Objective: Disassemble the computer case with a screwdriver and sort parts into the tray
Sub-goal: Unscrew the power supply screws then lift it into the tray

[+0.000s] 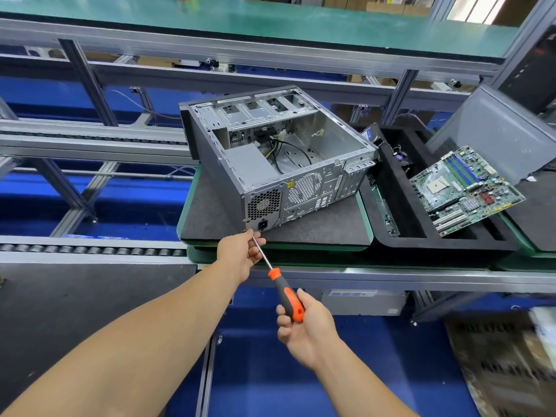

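Observation:
An open grey computer case (234, 164) lies on its side on a dark mat (325, 227), rear panel facing me, with the power supply and loose cables inside. My right hand (307, 329) grips the orange-and-black handle of a screwdriver (287, 299). Its shaft runs up and left to the lower rear corner of the case, near the power socket. My left hand (240, 251) pinches the shaft close to the tip. To the right stands a black foam tray (400, 212) with a green motherboard (463, 188) leaning in it.
A grey side panel (496, 130) leans behind the tray at the right. Aluminium conveyor rails and rollers (90, 251) run to the left and behind the case. A green-topped bench (240, 16) spans the back. Blue floor lies below.

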